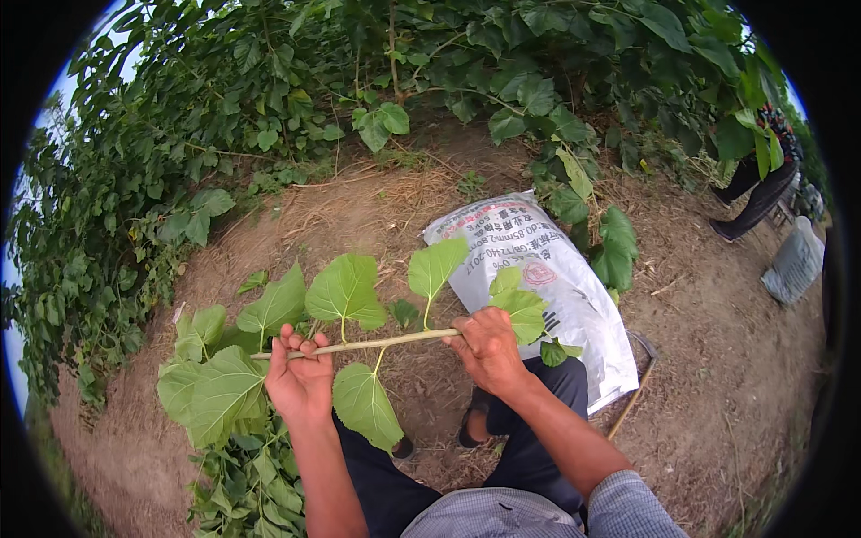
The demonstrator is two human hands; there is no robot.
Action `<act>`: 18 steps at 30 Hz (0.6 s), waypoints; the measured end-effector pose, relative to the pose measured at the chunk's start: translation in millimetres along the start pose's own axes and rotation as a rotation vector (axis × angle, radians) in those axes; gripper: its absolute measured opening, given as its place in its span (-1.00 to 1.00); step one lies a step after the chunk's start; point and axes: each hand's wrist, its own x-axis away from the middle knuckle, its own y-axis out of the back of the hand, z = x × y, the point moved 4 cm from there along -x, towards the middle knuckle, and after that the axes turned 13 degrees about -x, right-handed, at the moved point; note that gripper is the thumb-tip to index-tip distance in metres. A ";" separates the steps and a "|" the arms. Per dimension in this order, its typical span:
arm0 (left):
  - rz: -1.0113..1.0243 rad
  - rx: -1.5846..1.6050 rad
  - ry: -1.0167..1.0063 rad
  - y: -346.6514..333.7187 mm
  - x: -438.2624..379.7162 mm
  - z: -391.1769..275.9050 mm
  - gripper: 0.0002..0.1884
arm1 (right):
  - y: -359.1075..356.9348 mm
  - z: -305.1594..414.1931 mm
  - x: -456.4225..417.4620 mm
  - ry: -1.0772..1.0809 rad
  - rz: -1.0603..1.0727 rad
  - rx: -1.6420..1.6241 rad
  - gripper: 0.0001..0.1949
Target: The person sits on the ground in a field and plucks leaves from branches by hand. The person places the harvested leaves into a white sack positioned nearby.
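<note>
A cut leafy branch (397, 340), which looks like mulberry, stretches across in front of my lap. My left hand (301, 376), palm up, curls its fingers around the stem near the left cluster of large green leaves (222, 390). Farther right, my right hand (490, 350) grips the same stem from above, with smaller leaves (521, 313) poking out past it. Between the hands the stem is bare except for a few leaves on stalks. Just beyond my right hand lies a white woven sack (578, 302) bearing printed writing.
A sickle (632, 397) with a wooden handle lies right of the sack. Leafy cuttings (252, 481) are heaped by my left leg. Dense bushes (303, 87) line the far side. At far right stand a person (760, 181) and a filled plastic bag (794, 262).
</note>
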 end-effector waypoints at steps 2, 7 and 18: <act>-0.051 0.182 -0.027 2.4 -6.2 -6.9 -0.73 | -6.2 11.4 -2.6 0.035 -0.026 -0.061 -0.79; -0.223 0.206 -0.228 29.7 -23.2 -44.0 -0.63 | -13.0 49.6 38.6 0.140 -0.014 -0.165 -0.80; -0.187 0.184 -0.295 64.8 -23.2 -65.4 -0.60 | 26.3 -81.0 112.7 -0.922 -0.412 -0.506 -0.73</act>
